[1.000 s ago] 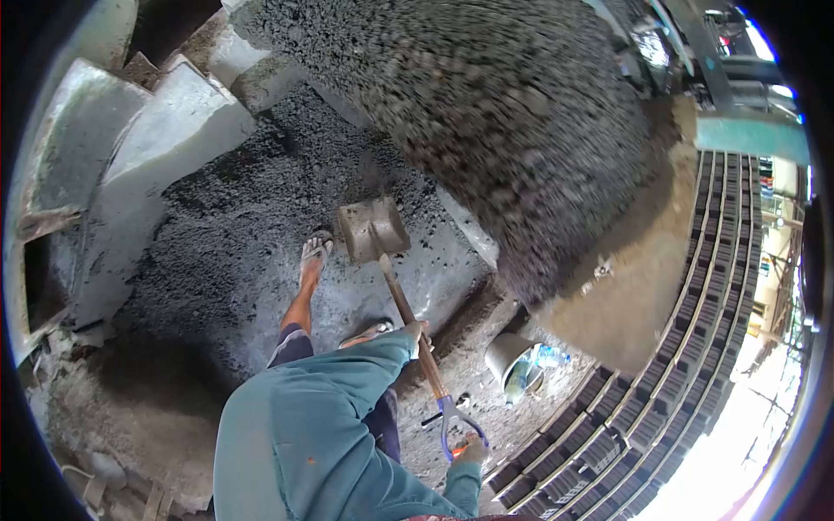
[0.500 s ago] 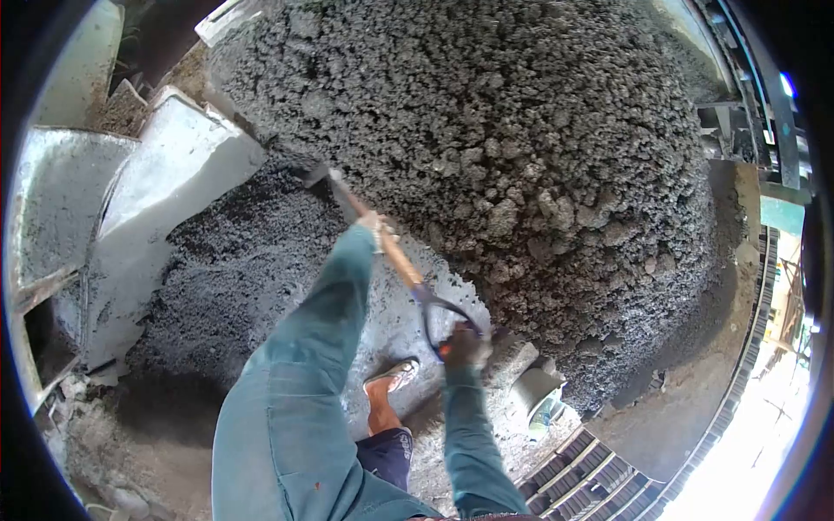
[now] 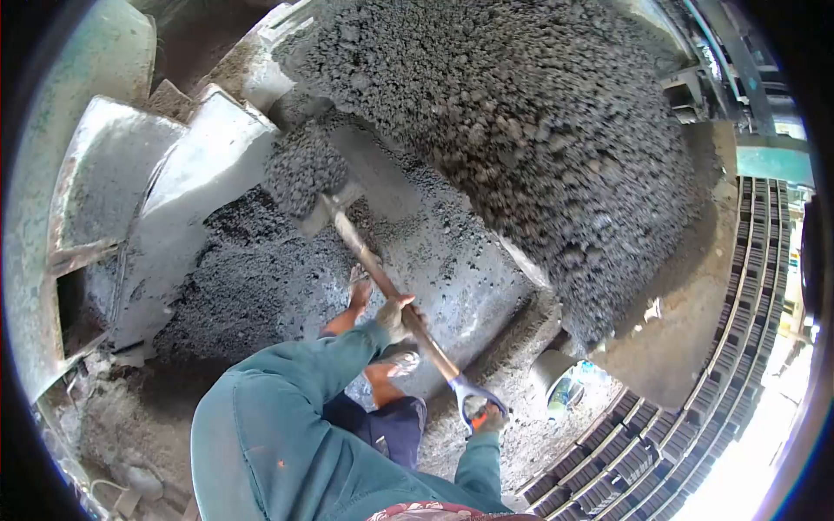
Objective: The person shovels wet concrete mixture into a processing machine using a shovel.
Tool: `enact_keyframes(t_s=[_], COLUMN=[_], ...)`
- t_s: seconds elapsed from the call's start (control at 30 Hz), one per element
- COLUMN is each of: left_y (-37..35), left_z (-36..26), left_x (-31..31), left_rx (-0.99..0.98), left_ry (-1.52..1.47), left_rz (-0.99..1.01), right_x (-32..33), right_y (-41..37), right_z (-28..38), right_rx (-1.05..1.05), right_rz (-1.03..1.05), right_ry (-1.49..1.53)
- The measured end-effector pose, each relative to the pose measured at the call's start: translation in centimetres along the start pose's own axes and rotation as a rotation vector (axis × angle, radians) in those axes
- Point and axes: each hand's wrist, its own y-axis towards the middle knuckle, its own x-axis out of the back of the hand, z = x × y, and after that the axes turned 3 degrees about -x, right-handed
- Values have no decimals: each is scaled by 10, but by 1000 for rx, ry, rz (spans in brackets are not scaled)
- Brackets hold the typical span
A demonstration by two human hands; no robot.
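The shovel has a worn wooden shaft and a blue-purple handle with an orange patch; its blade, loaded with crumbly grey mix, is toward the far edge of the floor, beside the big pile. The left hand grasps the shaft, the right hand the handle. A mark on the dark shorts is too small to read.

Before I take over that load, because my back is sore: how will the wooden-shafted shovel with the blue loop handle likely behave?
The shovel will probably feel heavy at its far end, where crumbly grey mix is heaped. Its straight wooden shaft looks stiff, so should bend little. Loose lumps may slide off if it tilts.
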Motion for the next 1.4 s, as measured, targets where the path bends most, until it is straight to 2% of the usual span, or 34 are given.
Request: enact_keyframes(t_s=[0.03, 0.1, 0.13, 0.2, 0.23, 0.27, 0.3, 0.37, 0.4, 0.47, 0.5, 0.57, 0.6, 0.63, 0.67, 0.7, 0.73, 0.77, 0.8, 0.83, 0.9, 0.97, 1.03, 1.1, 1.13, 1.17, 1.23, 1.33, 1.4], left_y=[-22, -65, -64, -46, -47, -69, -106, -140, -160, -203, -225, -261, -272, -307, -319, -312, -318, -329, -307, -298, -279, -255, -172, -133, -163, -167, -154, -129, -88], left_z=[2, 5, -3, -1, 3, 4, 13, 35, 40, 50, 54, 52, 47, 43, 34, 27, 19, 19, 11, 13, 40, 79, 104, 142, 166, 211, 230, 241, 210], left_x=[14, 42, 68, 143, 160, 147, 131, 119, 116, 69, 42, -12, -38, -78, -93, -96, -101, -101, -79, -58, -6, 46, 139, 217, 221, 273, 275, 309, 320], left_rx=[33, 99, 83, -52, -77, -39, 10, -18, -40, -74, -88, -159, -241, -287, -443, -516, -502, -445, -464, -390, -286, -214, -101, 101, 63, 26, 455, 494, 512], left_ry=[-10, -31, -30, 73, 125, 156, 183, 198, 199, 187, 182, 308, 401, 489, 642, 671, 719, 621, 614, 517, 373, 396, 438, 392, 737, 714, 696, 569, 496], left_rz=[-5, -15, -52, -341, -447, -501, -568, -532, -520, -390, -329, 71, 240, 310, 335, 359, 473, 430, 458, 371, 175, 16, -344, -452, -418, -289, -614, -523, -531], right_x=[38, 102, 115, 133, 147, 156, 166, 184, 186, 172, 177, 196, 193, 162, 130, 113, 101, 103, 107, 119, 144, 150, 163, 187, 196, 219, 228, 263, 192], right_y=[-17, -49, -64, -95, -106, -114, -119, -143, -160, -197, -160, -79, -33, -33, -32, -34, -34, -46, -21, -40, -121, -186, -233, -267, -291, -300, -324, -291, -273], right_z=[-2, -12, -21, -54, -62, -74, -85, -102, -106, -99, -127, -188, -212, -211, -203, -196, -189, -175, -186, -176, -156, -156, -176, -214, -225, -241, -258, -314, -284], right_rx=[-5, -64, -114, 56, 20, -14, 4, 24, 17, 6, -11, -96, 33, -22, -68, -84, -92, -11, 52, 26, 40, 118, 121, 127, 225, -116, 51, 304, 70], right_rz=[7, 82, -23, -211, -158, -109, -179, -321, -341, -373, -242, 4, 373, 370, 333, 321, 313, 318, 197, 187, 133, 39, -132, -349, -530, -704, -777, -822, -826], right_ry=[-61, 209, 356, -18, -38, -53, -99, -226, -173, -64, 75, 342, 248, 283, 294, 304, 311, 265, 318, 245, 152, 88, -2, -27, -276, -356, -320, -283, -315])
